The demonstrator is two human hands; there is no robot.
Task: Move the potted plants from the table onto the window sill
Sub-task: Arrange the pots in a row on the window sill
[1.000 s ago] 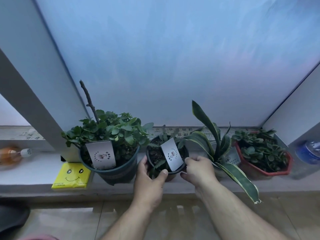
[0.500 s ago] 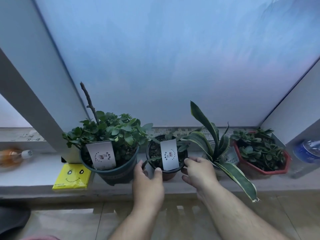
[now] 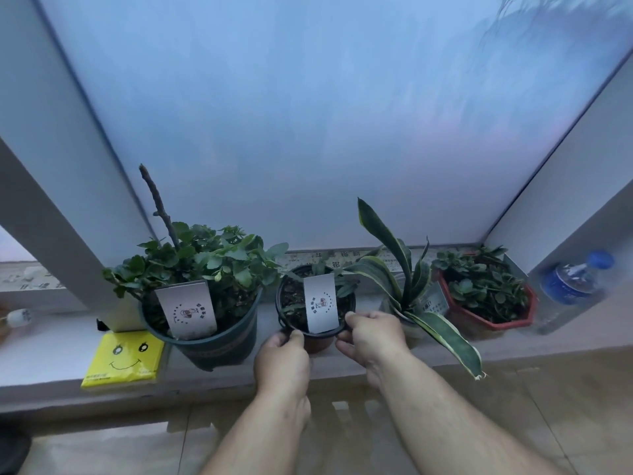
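Note:
A small black pot (image 3: pixel 291 303) with a white tag stands on the grey window sill (image 3: pixel 342 366), between two other plants. My left hand (image 3: pixel 282 359) grips its near-left rim and my right hand (image 3: pixel 371 335) grips its near-right rim. To its left stands a large dark green pot (image 3: pixel 219 344) with a leafy bush and a bare twig. On its right is a striped snake plant (image 3: pixel 407 286), then a red octagonal pot (image 3: pixel 493 320) of succulents.
A yellow smiley packet (image 3: pixel 125 358) lies on the sill at the left. A blue-capped water bottle (image 3: pixel 572 289) stands at the right corner. Frosted window glass rises behind the sill, with slanted frames on both sides. Tiled floor lies below.
The small pot has been turned so its tag faces me squarely, and it sits a little further back on the sill. Both hands shifted along its rim.

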